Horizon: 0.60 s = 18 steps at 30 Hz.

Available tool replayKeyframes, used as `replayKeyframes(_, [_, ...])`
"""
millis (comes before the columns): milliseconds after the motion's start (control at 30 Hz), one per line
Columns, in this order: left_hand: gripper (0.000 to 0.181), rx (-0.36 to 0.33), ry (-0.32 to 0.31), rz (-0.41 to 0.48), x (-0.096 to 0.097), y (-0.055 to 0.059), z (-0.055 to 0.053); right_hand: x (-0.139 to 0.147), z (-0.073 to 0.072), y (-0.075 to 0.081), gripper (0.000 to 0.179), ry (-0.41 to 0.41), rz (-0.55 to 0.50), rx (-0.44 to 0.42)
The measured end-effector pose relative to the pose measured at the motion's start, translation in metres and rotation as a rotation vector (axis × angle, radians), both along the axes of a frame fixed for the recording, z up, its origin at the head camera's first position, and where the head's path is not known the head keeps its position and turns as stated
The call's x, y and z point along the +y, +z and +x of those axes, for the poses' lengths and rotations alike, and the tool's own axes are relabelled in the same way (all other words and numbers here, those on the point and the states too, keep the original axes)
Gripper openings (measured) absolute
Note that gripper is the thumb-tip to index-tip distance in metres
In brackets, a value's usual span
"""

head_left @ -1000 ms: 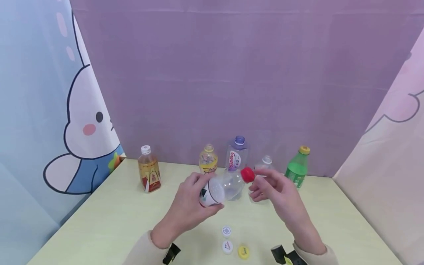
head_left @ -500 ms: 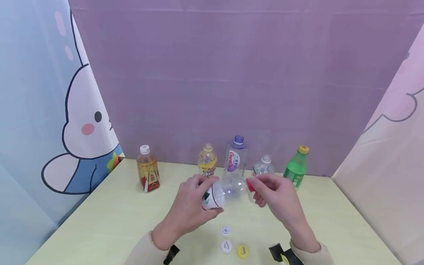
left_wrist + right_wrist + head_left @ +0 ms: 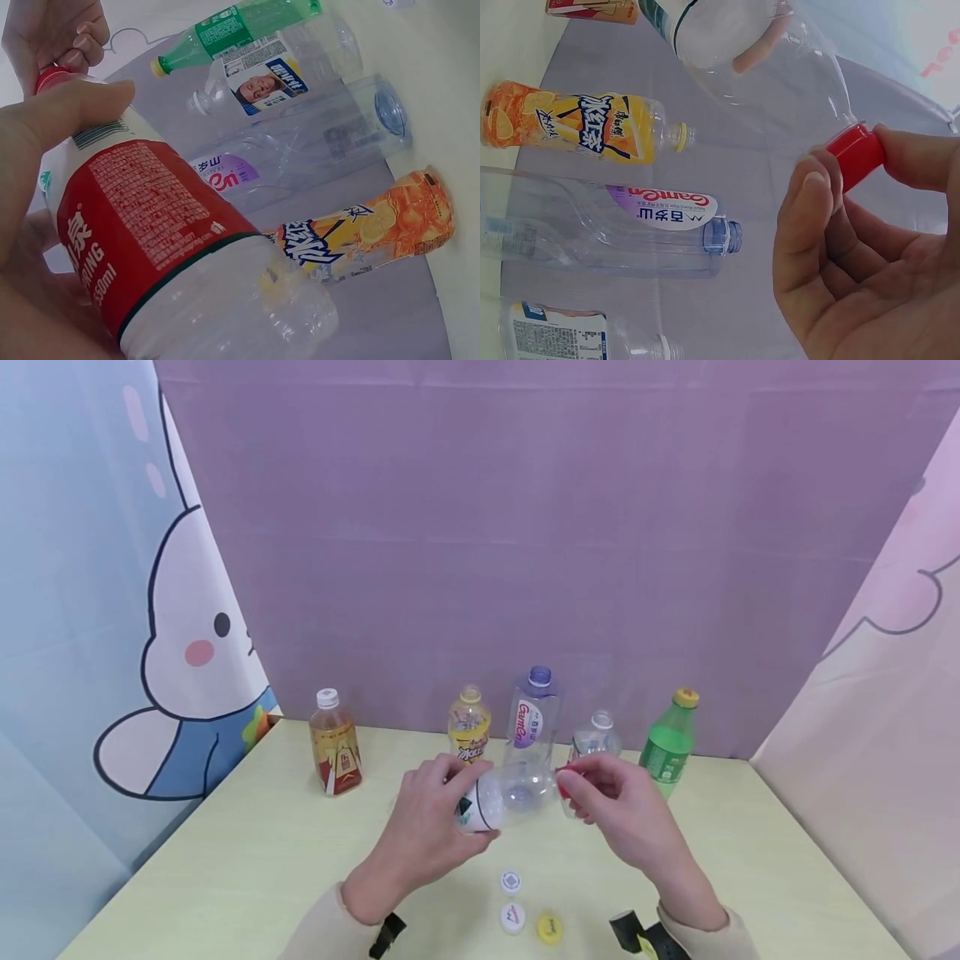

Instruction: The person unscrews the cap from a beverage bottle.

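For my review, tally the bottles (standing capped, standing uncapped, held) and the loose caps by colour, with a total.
Standing capped bottles: 2
Standing uncapped bottles: 3
Held bottle: 1
Loose white caps: 2
Loose yellow cap: 1
Total: 9

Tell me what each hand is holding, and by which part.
Both hold one clear bottle: the left hand grips its labelled body, the right hand pinches its red cap.

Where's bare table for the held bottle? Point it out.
Free: the table left of the left hand, in front of the amber bottle; also right of the right hand. Crowded: behind the hands, yellow-labelled bottle through green bottle.
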<state>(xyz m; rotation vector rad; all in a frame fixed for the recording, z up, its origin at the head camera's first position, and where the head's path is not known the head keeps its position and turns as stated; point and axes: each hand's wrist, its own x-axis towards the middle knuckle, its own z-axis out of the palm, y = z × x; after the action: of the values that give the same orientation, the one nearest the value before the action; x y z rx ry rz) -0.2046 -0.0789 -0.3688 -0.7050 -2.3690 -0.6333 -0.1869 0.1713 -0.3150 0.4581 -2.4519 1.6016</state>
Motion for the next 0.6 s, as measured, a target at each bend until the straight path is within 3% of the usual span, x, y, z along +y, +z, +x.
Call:
replayKeyframes(267, [0.075, -0.032, -0.015, -0.001, -0.0023, 0.0007, -0.0009, 0.0012, 0.0005, -0.0021, 0.019, 0.008, 0.116, 0.050])
replayKeyframes(400, [0.075, -0.063, -0.017, 0.000, -0.0024, 0.0004, -0.0013, 0.0013, -0.0009, -0.0032, 0.016, 0.021, 0.160, 0.122])
replayKeyframes(600, [0.075, -0.089, 0.014, -0.015, -0.0022, 0.0009, -0.0008, 0.0004, -0.0009, -0.0036, 0.022, 0.023, 0.182, 0.183])
